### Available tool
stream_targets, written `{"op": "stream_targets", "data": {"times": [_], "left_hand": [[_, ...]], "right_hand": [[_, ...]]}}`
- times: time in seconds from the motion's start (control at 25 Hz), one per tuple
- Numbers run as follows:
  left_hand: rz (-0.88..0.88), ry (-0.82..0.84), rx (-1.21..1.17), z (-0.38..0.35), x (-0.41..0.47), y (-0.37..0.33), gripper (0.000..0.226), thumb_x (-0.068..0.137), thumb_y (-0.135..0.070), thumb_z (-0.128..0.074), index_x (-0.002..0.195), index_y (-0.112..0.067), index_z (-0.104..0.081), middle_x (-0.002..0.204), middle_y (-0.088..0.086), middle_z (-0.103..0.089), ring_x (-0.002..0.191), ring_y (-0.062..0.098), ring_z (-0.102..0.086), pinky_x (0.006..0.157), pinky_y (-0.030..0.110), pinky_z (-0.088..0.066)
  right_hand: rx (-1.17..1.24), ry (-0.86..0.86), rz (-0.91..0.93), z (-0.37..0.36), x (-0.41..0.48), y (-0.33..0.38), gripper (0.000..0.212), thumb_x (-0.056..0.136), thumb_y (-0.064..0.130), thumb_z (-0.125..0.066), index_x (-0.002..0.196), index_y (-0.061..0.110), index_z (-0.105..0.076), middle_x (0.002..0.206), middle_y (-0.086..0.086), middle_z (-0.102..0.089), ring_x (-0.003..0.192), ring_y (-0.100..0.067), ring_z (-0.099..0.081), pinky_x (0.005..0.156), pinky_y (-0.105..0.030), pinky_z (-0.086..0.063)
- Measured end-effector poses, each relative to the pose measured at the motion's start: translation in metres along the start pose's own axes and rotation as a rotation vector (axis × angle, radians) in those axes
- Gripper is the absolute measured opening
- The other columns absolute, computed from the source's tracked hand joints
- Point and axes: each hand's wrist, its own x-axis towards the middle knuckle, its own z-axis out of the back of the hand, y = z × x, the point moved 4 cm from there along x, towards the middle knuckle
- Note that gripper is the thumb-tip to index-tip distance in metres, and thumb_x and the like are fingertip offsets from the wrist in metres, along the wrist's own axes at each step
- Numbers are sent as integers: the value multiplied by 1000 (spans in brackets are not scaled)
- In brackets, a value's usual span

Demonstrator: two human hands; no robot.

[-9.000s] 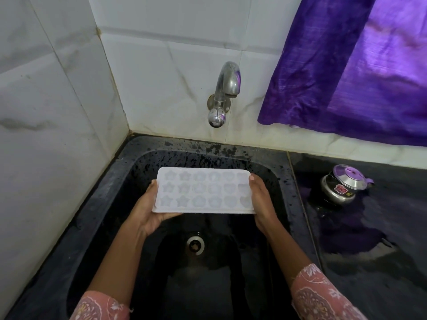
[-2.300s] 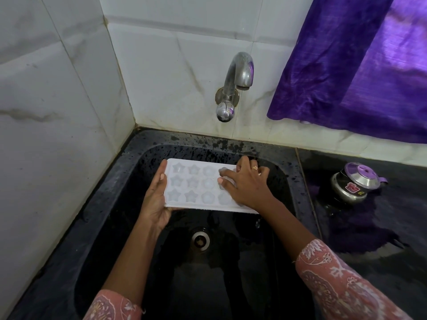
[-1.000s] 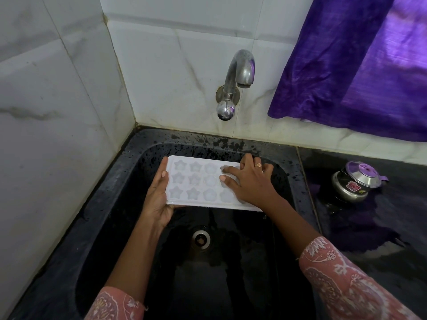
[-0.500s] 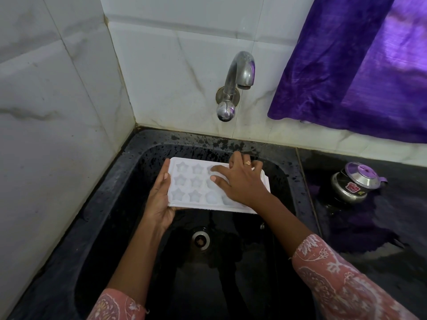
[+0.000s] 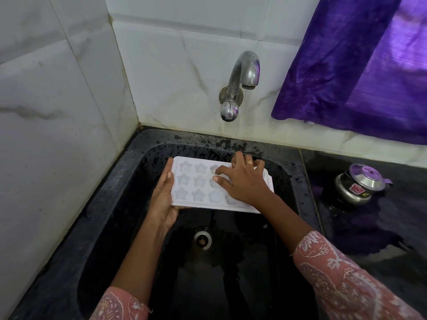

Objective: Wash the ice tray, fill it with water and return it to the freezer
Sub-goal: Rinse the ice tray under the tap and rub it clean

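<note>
A white ice tray (image 5: 193, 184) with star-shaped and round moulds is held level over the black sink (image 5: 111, 204). My left hand (image 5: 163, 199) grips its left end, thumb along the edge and fingers underneath. My right hand (image 5: 242, 180) lies on top of the tray's right half, its fingertips pressing into the moulds near the middle. That hand hides the right part of the tray. The steel tap (image 5: 240, 82) sticks out of the wall above; no water runs from it.
White marble-tiled walls close the sink on the left and at the back. A drain (image 5: 202, 240) sits in the sink floor. On the wet black counter to the right stands a small steel pot with a lid (image 5: 359, 183). A purple curtain (image 5: 360, 65) hangs above it.
My right hand left the tray's right end, came on top of it and has rubbed leftward across the moulds. My left hand keeps its grip; the tray stays in place.
</note>
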Motion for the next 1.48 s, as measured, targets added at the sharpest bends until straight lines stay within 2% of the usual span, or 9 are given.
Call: {"op": "stream_targets", "data": {"times": [0.12,0.28,0.36,0.48,0.8,0.96,1.12,1.28,1.48], "left_hand": [[7,1,9,-2,-1,1,39,98,-22,-39,136,-28,-43,130,0,-55,108,15,-59,79,36,-56],[1,-8,32,-1,-1,0,40,98,-24,-38,138,-28,-41,131,0,-54,107,15,-59,80,37,-56],[-2,-11,23,-1,0,0,39,98,-23,-38,137,-28,-42,133,1,-53,110,16,-58,82,38,-55],[-2,-2,15,0,1,0,39,98,-23,-38,136,-28,-42,137,2,-51,111,17,-58,81,37,-56],[5,8,-22,-1,0,1,41,98,-22,-38,139,-24,-40,137,4,-51,109,17,-59,82,36,-55],[-3,7,-53,-3,0,1,40,98,-20,-39,137,-23,-43,134,4,-53,104,15,-62,77,32,-58],[16,4,-39,-1,0,2,39,98,-20,-39,136,-24,-44,135,5,-53,109,18,-60,81,35,-56],[3,-3,-40,0,-1,3,40,98,-19,-38,138,-22,-42,136,7,-52,104,16,-62,78,33,-57],[12,-8,-80,-1,0,2,41,98,-18,-39,139,-21,-42,137,6,-51,115,20,-57,84,36,-55]], "right_hand": [[20,-49,0,0,2,5,72,75,65,-5,110,36,-61,112,-7,-44,101,-27,-42,80,-38,-20],[69,-31,6,0,2,10,77,72,66,-2,112,36,-59,113,-6,-42,103,-26,-39,74,-35,-10],[61,-26,4,1,0,10,73,75,67,-4,114,37,-58,114,-6,-41,104,-25,-38,74,-34,-8],[38,12,1,2,-2,6,55,86,64,-19,118,39,-57,114,-6,-40,105,-25,-37,77,-36,-13],[20,-81,44,13,5,20,60,85,61,-14,122,34,-54,113,-9,-43,103,-28,-41,82,-41,-24],[11,-8,84,5,9,30,56,88,61,-20,125,35,-54,117,-11,-42,107,-30,-39,84,-42,-23],[53,28,68,3,12,33,41,92,56,-36,124,37,-54,117,-8,-39,108,-27,-37,87,-41,-22],[38,22,81,4,13,31,40,92,55,-36,124,38,-54,119,-9,-40,110,-28,-37,88,-40,-21],[-28,-9,89,3,16,32,44,92,57,-32,118,33,-58,122,-10,-41,111,-29,-37,87,-41,-19]]}}
